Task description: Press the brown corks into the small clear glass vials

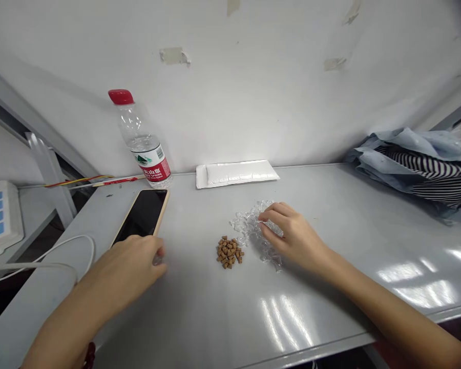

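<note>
A: What's on the bench (200, 307) in the head view?
B: Clear bits (248, 225), shiny and irregular, in a loose heap mid-bench, with small, blocky brown nuggets (229, 252) piled just left of them.
A: And the hands?
B: The right hand (290, 233) is over the heap, its grip half curled; whether it has a bit, I cannot tell. The left hand (132, 264) is at the near end of a flat, glossy phone (144, 212), its grip bent inward; whether it holds anything, I cannot tell.
A: Farther back?
B: A clear plastic bottle (151, 159) far left, a flat, oblong white packet (238, 173) far middle, crumpled cloth (418, 164) far right.
A: Counts?
B: One phone, one bottle, one packet, one heap, one pile; bits and nuggets overlap too much to count.
</note>
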Tool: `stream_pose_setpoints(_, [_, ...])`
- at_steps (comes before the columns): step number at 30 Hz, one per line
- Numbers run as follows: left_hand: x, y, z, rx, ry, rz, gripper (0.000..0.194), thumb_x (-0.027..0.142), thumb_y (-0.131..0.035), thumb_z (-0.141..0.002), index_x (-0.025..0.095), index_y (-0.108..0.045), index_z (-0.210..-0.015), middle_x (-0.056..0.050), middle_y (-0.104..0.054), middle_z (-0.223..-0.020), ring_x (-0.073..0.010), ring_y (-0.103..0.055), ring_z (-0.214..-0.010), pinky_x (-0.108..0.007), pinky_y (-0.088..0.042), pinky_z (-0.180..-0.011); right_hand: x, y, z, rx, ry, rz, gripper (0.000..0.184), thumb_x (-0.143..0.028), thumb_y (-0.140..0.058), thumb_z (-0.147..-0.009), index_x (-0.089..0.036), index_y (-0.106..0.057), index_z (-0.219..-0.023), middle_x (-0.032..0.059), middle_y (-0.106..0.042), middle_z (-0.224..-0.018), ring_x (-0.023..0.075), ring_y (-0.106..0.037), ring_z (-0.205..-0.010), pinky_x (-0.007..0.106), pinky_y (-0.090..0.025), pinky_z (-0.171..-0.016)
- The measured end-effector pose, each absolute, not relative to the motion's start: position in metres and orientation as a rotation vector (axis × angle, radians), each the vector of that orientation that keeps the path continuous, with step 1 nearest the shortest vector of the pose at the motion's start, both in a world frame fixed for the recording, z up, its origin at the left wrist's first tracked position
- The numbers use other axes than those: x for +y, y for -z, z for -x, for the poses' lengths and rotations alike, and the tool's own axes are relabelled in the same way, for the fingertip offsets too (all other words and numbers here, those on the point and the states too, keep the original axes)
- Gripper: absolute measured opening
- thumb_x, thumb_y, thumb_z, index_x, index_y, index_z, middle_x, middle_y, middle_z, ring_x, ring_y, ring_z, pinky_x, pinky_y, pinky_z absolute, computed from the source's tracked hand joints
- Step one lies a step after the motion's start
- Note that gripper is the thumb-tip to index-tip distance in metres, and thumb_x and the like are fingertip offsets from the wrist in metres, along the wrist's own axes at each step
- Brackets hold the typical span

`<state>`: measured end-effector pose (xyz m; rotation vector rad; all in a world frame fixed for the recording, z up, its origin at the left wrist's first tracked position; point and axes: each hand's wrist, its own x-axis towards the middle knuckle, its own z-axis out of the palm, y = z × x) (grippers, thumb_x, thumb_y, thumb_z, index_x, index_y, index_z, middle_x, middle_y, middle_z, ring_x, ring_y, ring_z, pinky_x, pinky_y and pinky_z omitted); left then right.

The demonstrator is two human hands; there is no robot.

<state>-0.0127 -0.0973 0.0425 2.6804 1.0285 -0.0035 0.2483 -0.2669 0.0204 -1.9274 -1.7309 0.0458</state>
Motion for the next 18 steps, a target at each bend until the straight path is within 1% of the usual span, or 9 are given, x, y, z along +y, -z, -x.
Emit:
stream_pose_setpoints(2, [-0.109,-0.046,0.000,1.051,0.167,-2.752,0.010,0.018,-0.049,-0.066,0.022,-0.057,-0.061,-0.002,-0.061,-0.057,-0.0192,-0.055,-0.046,-0.025,-0.024,-0.043,-0.267,-0.021,-0.247,-1.729,-0.063,1.869,0.016,-0.015,-0.046,-0.089,-0.016,-0.062,-0.091,0.0089,-0.061,-0.086,0.0205,-0.056,-0.081,0.035,-0.048,-0.069])
stream_pose_setpoints(3, [-0.115,-0.047,-0.006,1.031,0.213,-2.772,0.011,0.018,-0.048,-0.067,0.021,-0.053,-0.059,-0.002,-0.058,-0.054,-0.0182,-0.053,-0.045,-0.025,-0.023,-0.043,-0.267,-0.021,-0.246,-1.737,-0.064,1.829,0.016,-0.015,-0.045,-0.089,-0.016,-0.062,-0.091,0.0087,-0.061,-0.086,0.0199,-0.055,-0.080,0.034,-0.048,-0.069])
stream_pose_setpoints(5, [-0.124,-0.046,-0.016,0.958,0.230,-2.798,0.012,0.016,-0.046,-0.068,0.021,-0.050,-0.057,-0.001,-0.056,-0.055,-0.0178,-0.053,-0.048,-0.025,-0.025,-0.045,-0.267,-0.022,-0.243,-1.761,-0.049,1.744,0.017,-0.014,-0.045,-0.090,-0.016,-0.062,-0.092,0.0086,-0.061,-0.085,0.0191,-0.055,-0.080,0.034,-0.048,-0.071])
stream_pose_setpoints(7, [-0.129,-0.044,-0.023,0.910,0.209,-2.791,0.013,0.013,-0.045,-0.068,0.020,-0.052,-0.059,-0.001,-0.058,-0.059,-0.0178,-0.055,-0.053,-0.026,-0.029,-0.048,-0.268,-0.022,-0.238,-1.783,-0.036,1.673,0.017,-0.014,-0.045,-0.090,-0.016,-0.062,-0.094,0.0088,-0.061,-0.086,0.0189,-0.055,-0.080,0.034,-0.048,-0.072])
stream_pose_setpoints(10, [-0.129,-0.036,-0.027,0.849,0.093,-2.741,0.019,0.011,-0.043,-0.070,0.019,-0.060,-0.065,-0.003,-0.062,-0.066,-0.0175,-0.058,-0.058,-0.027,-0.039,-0.054,-0.270,-0.022,-0.231,-1.822,-0.051,1.592,0.018,-0.015,-0.044,-0.091,-0.016,-0.062,-0.095,0.0093,-0.061,-0.086,0.0185,-0.055,-0.079,0.034,-0.049,-0.071])
stream_pose_setpoints(13, [-0.127,-0.031,-0.029,0.740,-0.122,-2.619,0.024,0.014,-0.044,-0.076,0.018,-0.067,-0.075,-0.003,-0.067,-0.071,-0.0180,-0.062,-0.063,-0.029,-0.048,-0.060,-0.270,-0.022,-0.225,-1.889,-0.061,1.526,0.020,-0.015,-0.042,-0.092,-0.015,-0.062,-0.094,0.0097,-0.061,-0.084,0.0185,-0.055,-0.079,0.033,-0.049,-0.069])
stream_pose_setpoints(16, [-0.130,-0.032,-0.031,0.702,-0.330,-2.371,0.022,0.022,-0.050,-0.079,0.018,-0.069,-0.089,-0.003,-0.071,-0.077,-0.0175,-0.067,-0.066,-0.029,-0.056,-0.062,-0.270,-0.021,-0.222,-1.934,-0.076,1.488,0.020,-0.014,-0.042,-0.093,-0.013,-0.062,-0.096,0.0099,-0.062,-0.084,0.0189,-0.055,-0.080,0.034,-0.049,-0.070])
stream_pose_setpoints(18, [-0.135,-0.034,-0.034,0.721,-0.382,-2.191,0.022,0.024,-0.055,-0.078,0.019,-0.068,-0.096,-0.002,-0.072,-0.079,-0.0169,-0.069,-0.066,-0.028,-0.058,-0.061,-0.271,-0.020,-0.221,-1.912,-0.134,1.485,0.019,-0.016,-0.044,-0.093,-0.013,-0.061,-0.101,0.0103,-0.062,-0.087,0.0185,-0.056,-0.082,0.033,-0.050,-0.072])
